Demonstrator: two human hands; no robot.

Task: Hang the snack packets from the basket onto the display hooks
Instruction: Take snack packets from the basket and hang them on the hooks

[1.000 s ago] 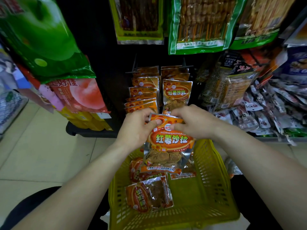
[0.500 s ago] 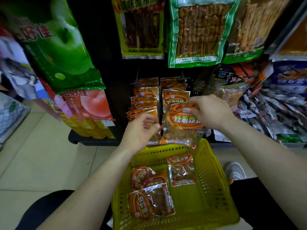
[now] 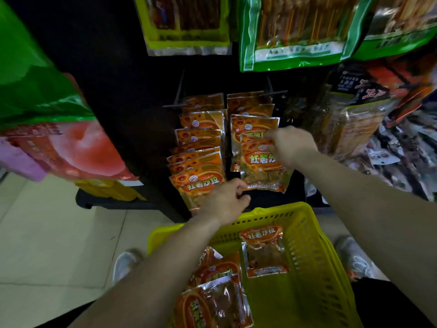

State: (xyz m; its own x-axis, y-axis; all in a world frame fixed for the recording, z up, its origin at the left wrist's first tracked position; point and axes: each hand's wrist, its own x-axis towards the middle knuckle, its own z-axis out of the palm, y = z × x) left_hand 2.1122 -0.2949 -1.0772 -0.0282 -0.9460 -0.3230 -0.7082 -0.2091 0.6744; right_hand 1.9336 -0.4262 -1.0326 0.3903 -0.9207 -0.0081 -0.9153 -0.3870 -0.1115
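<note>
Hanging a snack packet on the right-hand hook

Right hand (image 3: 292, 144) fingers are pinching the packet (image 3: 261, 165) top at centre frame, needing its hole threaded; left hand (image 3: 225, 201) is hanging curled, empty, over the basket (image 3: 314, 252)

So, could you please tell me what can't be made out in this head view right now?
- Whether the held packet is on its hook: the right hand covers its top.
- What the left hand pinches, if anything: its curled fingers hide that.
- How many packets are in the basket: the left forearm and bottom edge cut them off.
- Small print on the packets: blurred.
</note>
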